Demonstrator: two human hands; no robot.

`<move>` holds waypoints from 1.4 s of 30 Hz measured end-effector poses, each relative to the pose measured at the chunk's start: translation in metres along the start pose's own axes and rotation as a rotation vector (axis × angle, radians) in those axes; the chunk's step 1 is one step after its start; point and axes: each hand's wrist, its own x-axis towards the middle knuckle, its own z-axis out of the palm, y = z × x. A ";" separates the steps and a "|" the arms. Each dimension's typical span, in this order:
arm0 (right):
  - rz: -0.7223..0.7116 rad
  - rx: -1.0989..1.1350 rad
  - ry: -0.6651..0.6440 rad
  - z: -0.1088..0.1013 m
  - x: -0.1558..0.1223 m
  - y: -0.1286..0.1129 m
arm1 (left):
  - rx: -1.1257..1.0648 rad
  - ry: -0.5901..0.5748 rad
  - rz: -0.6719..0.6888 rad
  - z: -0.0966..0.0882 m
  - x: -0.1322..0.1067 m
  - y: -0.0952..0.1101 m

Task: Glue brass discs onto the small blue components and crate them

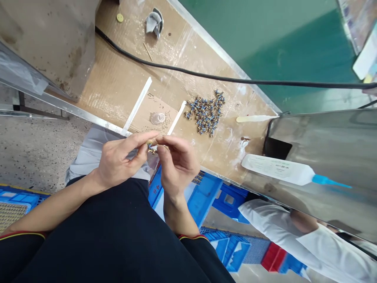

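Observation:
My left hand point(120, 159) and my right hand point(176, 161) meet at the near edge of a cardboard-covered bench point(118, 82). Both pinch one small brass-and-blue part point(151, 147) between thumb and fingertips. Just beyond them a clear round dish point(157, 118) lies on a cardboard piece. Further right on the bench sits a pile of several similar small parts point(206, 112).
A black cable point(188, 71) crosses the bench. A white glue tube with a blue nozzle point(282, 169) rests on a shiny metal housing point(330, 157). A flat wooden stick point(255, 118) lies near it. Blue crates point(212, 196) stand below, and another person's white sleeve point(279, 228) shows at lower right.

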 end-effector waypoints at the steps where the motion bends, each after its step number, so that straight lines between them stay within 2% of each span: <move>1: 0.022 0.044 -0.021 0.001 0.000 0.001 | 0.007 0.003 0.041 0.001 0.000 -0.001; 4: 0.000 0.110 -0.025 0.003 0.001 0.004 | 0.046 0.007 0.141 0.003 0.000 -0.003; 8: 0.006 0.124 -0.020 0.002 0.002 0.002 | 0.082 -0.034 0.204 0.003 0.000 -0.004; 12: 0.099 0.231 -0.029 -0.004 0.000 -0.004 | 0.065 -0.091 0.241 0.001 0.000 -0.002; 15: 0.231 0.279 -0.022 -0.006 -0.003 -0.005 | 0.061 -0.138 0.257 0.002 0.001 -0.003; 17: 0.304 0.290 -0.015 -0.006 -0.007 -0.001 | 0.052 -0.151 0.190 0.004 0.001 -0.002; 19: 0.304 0.301 0.008 -0.004 -0.011 0.005 | -0.001 -0.149 0.004 0.008 0.002 -0.001; 21: 0.224 0.276 0.044 -0.003 -0.017 0.012 | -0.099 -0.147 -0.217 0.013 0.002 0.001; 23: 0.119 0.209 0.082 -0.004 -0.023 0.020 | -0.189 -0.172 -0.361 0.018 0.003 0.005; 26: 0.002 0.142 0.121 -0.010 -0.034 0.025 | -0.208 -0.252 -0.421 0.028 0.001 0.011; 29: -0.033 0.126 0.167 -0.022 -0.050 0.024 | -0.202 -0.409 -0.435 0.038 -0.003 0.012; 32: 0.090 0.114 0.233 -0.044 -0.075 0.026 | -0.217 -0.724 -0.474 0.046 -0.004 0.008; 34: 0.261 0.084 0.340 -0.071 -0.100 0.042 | -0.138 -0.932 -0.465 0.048 -0.001 0.003; 35: 0.358 0.045 0.420 -0.088 -0.114 0.055 | -0.083 -1.000 -0.443 0.049 0.002 0.002; 38: 0.659 -0.191 0.668 -0.152 -0.162 0.114 | 0.032 -1.042 -0.390 0.047 0.009 -0.002; 39: 0.772 -0.299 0.702 -0.174 -0.177 0.136 | 0.052 -1.031 -0.383 0.046 0.010 -0.002; 42: 0.927 -0.367 0.665 -0.221 -0.212 0.196 | 0.098 -1.005 -0.391 0.043 0.012 -0.003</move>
